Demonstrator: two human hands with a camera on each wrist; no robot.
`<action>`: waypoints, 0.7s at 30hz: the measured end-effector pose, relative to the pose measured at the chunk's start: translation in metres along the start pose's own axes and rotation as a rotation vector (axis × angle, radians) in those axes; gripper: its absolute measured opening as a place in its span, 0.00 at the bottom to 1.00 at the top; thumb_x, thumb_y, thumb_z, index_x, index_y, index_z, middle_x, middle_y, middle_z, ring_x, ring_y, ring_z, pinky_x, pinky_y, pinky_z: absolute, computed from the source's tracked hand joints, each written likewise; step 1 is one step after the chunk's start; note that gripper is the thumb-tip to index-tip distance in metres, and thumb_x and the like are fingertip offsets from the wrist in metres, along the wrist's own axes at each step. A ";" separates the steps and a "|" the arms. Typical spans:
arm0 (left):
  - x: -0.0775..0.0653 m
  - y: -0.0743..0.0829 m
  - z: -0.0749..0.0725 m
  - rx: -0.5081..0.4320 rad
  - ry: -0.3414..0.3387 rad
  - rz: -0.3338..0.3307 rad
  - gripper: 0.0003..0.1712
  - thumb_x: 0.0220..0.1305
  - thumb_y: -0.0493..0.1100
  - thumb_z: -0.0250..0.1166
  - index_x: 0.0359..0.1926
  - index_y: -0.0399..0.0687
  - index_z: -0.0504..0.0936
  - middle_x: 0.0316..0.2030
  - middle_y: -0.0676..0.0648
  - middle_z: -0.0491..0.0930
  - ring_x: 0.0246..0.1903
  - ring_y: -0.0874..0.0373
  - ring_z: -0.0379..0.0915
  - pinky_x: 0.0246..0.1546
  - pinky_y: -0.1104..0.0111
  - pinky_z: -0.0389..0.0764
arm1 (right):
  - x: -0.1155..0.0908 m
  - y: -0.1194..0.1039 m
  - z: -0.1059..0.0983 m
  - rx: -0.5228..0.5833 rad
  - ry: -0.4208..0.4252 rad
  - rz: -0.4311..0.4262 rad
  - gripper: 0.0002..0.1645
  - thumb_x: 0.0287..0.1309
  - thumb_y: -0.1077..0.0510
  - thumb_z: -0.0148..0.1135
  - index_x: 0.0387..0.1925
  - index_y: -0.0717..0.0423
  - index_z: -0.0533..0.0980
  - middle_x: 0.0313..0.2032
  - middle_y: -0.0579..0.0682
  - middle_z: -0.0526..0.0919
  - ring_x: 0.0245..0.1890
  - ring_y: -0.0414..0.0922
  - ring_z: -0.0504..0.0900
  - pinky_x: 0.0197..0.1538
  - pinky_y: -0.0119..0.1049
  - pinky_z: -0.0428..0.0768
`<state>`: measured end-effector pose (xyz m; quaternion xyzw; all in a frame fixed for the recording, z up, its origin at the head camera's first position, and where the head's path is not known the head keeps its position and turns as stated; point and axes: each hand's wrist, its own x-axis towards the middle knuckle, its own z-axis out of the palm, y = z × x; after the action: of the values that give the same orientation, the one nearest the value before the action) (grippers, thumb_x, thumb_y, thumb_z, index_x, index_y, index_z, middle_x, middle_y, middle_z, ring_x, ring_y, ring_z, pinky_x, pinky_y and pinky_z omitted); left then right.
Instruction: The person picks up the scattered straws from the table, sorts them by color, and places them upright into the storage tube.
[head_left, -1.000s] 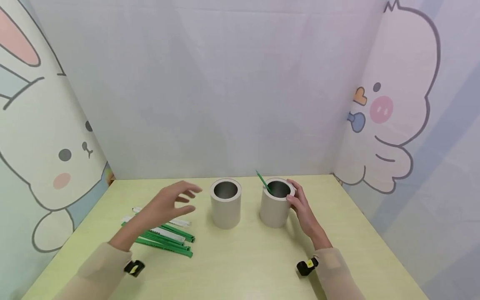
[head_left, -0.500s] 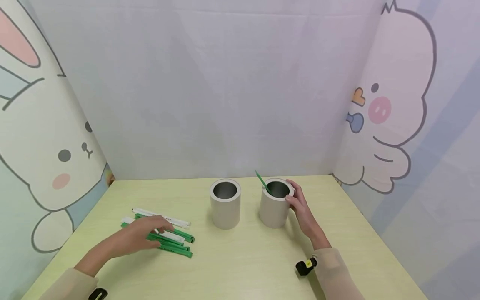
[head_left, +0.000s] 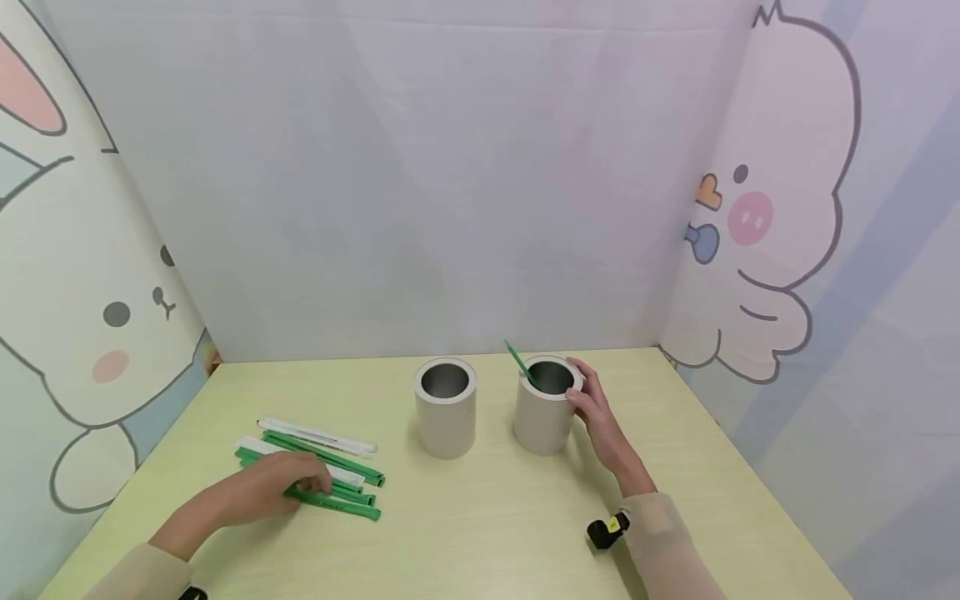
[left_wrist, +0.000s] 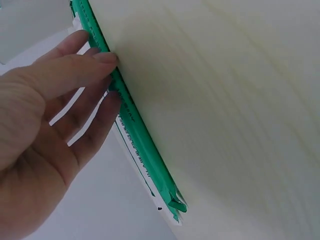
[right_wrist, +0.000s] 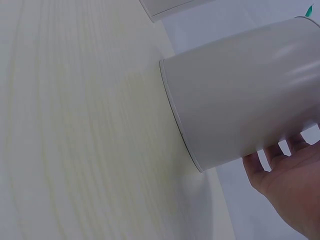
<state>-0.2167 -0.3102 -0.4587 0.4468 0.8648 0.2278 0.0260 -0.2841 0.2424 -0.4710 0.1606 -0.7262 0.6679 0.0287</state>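
Several wrapped straws, green and white, lie side by side on the left of the table. My left hand (head_left: 273,487) is low over them, its thumb and fingers pinching the nearest green wrapped straw (head_left: 341,505). In the left wrist view that green wrapper (left_wrist: 142,137) shows printing and a folded end, with the thumb tip on its edge. At the right, my right hand (head_left: 606,425) grips an upright light-grey cup (head_left: 542,425), thumb at the rim and fingers on its far side. A thin green straw (head_left: 519,360) leans out of that cup.
A second light-grey cup (head_left: 446,427) stands upright left of the held one, its dark inside showing. A white wrapped straw (head_left: 315,435) lies at the back of the pile. A pale curtain (head_left: 420,200) rises behind the light wooden table (head_left: 480,542).
My left hand has come down and back from beside the left cup to the straws, and its fingers have closed on the front green one. The right hand keeps its hold on the cup.
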 end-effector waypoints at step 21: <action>0.009 0.004 0.005 0.164 0.033 0.066 0.35 0.44 0.16 0.74 0.37 0.63 0.81 0.29 0.61 0.73 0.31 0.74 0.59 0.29 0.77 0.66 | 0.000 0.001 0.000 0.005 -0.005 0.003 0.34 0.82 0.51 0.43 0.83 0.44 0.51 0.77 0.57 0.62 0.73 0.53 0.61 0.75 0.59 0.57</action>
<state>-0.2183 -0.2994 -0.4601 0.4719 0.8656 0.1644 -0.0324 -0.2849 0.2428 -0.4719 0.1612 -0.7248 0.6694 0.0255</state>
